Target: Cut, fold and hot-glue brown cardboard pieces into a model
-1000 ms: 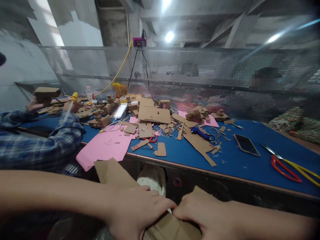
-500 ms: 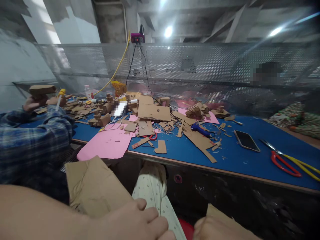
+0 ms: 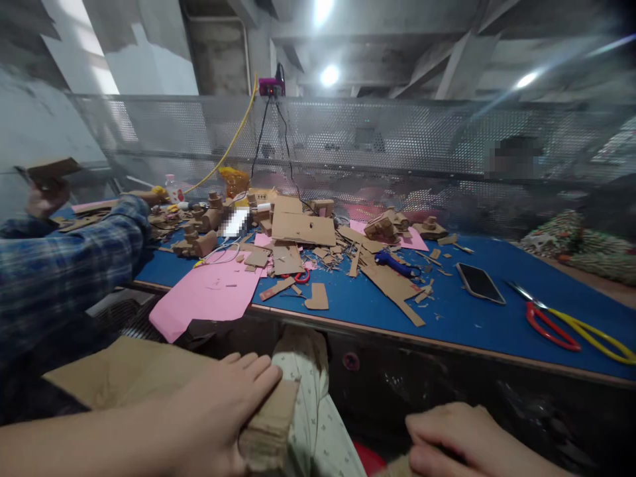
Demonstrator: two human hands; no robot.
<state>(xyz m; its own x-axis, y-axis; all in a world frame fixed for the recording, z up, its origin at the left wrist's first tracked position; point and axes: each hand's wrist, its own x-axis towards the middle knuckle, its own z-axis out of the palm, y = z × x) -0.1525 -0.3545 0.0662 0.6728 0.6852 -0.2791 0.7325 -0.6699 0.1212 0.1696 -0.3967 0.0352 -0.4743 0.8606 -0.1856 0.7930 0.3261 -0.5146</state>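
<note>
My left hand (image 3: pixel 223 397) lies across a thick, layered piece of brown cardboard (image 3: pixel 273 424) over my lap, its fingers along the top and its thumb down the near side. A broad cardboard flap (image 3: pixel 124 371) stretches left behind my wrist. At the lower right, my right hand (image 3: pixel 462 437) is closed, with the edge of a cardboard scrap (image 3: pixel 397 467) showing beneath it; most of that scrap is hidden. Both hands are below the front edge of the blue table (image 3: pixel 358 308).
Red-and-yellow-handled scissors (image 3: pixel 551 324) and a phone (image 3: pixel 479 283) lie on the right. A blue tool (image 3: pixel 395 264), cardboard offcuts (image 3: pixel 318 296) and pink paper (image 3: pixel 213 291) cover the middle. At left, a co-worker's plaid sleeve (image 3: pixel 74 258) reaches over the table.
My left hand has shifted left and up, and the layered cardboard edge now shows beside it. More of my right hand is visible. The co-worker's raised cardboard piece has moved left.
</note>
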